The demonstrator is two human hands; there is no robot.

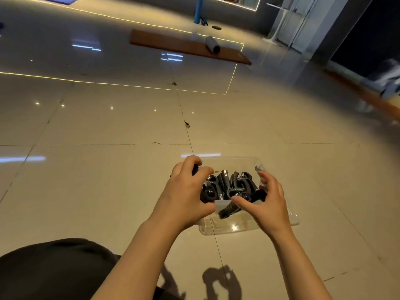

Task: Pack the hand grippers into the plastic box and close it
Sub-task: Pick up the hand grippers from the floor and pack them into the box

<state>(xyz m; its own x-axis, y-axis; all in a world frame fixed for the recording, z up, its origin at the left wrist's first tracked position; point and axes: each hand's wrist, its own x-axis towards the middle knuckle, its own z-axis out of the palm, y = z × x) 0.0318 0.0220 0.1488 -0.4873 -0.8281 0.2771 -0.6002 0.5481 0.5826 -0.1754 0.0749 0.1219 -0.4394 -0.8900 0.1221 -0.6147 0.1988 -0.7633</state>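
Note:
A clear plastic box (249,227) sits on the tiled floor in front of me. Several black hand grippers (229,184) lie piled inside it. My left hand (184,198) is at the box's left side, its fingers curled over a black hand gripper (195,169) at the rim and its thumb down by the pile. My right hand (268,204) hovers over the right side of the box with fingers spread and bent. Its thumb touches a gripper near the front of the pile and holds nothing. Part of the pile is hidden under both hands.
My dark-clothed knee (54,269) fills the lower left. Farther off lie an orange mat (173,43) with a grey roll (213,44) on it and an upright blue roller (197,13). A wall and pillar rise at the right.

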